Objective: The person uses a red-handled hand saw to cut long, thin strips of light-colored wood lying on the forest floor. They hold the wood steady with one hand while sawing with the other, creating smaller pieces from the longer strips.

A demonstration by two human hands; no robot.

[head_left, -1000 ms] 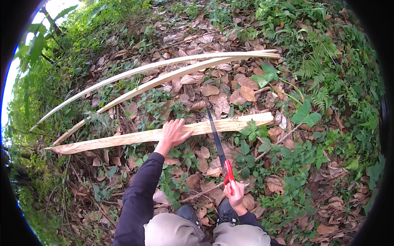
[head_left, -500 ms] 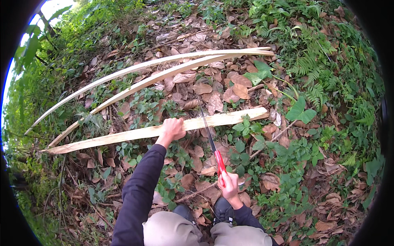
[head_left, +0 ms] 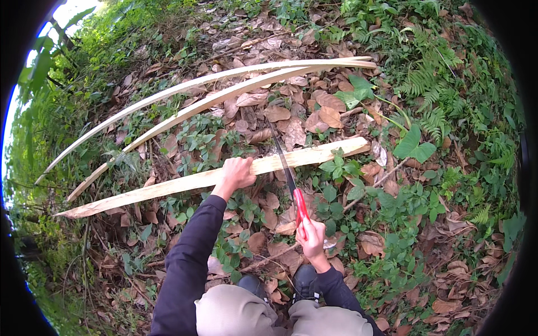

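My left hand (head_left: 238, 172) is closed around a pale, rough-cut wooden plank (head_left: 190, 181) that lies across the leaf litter and tapers to a point at its left end. In my right hand (head_left: 311, 236) is the red handle of a hand saw (head_left: 300, 206). The dark blade crosses the plank just right of my left hand, its tip reaching past the far edge. Pale sawdust shows by the blade. Whether the teeth have cut deep into the wood I cannot tell.
Two long pale wood strips (head_left: 235, 89) lie beyond the plank, crossing near their right ends. Dry brown leaves and low green plants cover the ground. A broad-leaved plant (head_left: 412, 144) and ferns (head_left: 428, 84) grow at the right. My dark shoes (head_left: 306, 281) stand close below the saw.
My right hand and the saw have moved slightly forward, away from me, so more blade extends over the plank. My left hand keeps its grip. The view has shifted a little.
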